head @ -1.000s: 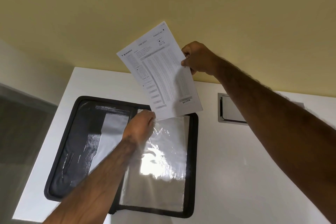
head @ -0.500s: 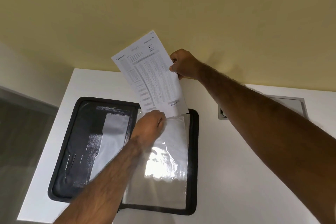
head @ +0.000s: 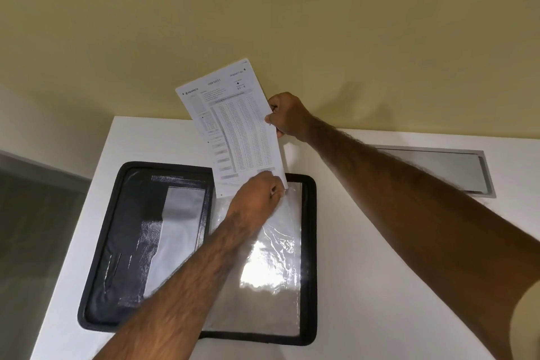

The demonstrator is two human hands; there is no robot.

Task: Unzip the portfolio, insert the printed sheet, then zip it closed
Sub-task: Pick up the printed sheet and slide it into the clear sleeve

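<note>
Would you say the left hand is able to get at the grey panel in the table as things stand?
Probably not: the left hand grips the clear sleeve's mouth, and the right hand holds the printed sheet, its forearm lying across the way to the grey panel.

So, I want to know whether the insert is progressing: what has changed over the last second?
The right hand has lowered the sheet slightly toward the portfolio. Its bottom edge now sits at the sleeve mouth, by the left hand. Whether it has entered I cannot tell. Unchanged: the right hand grips the sheet's edge, the left pinches the sleeve's top, and the portfolio lies open on the table.
</note>
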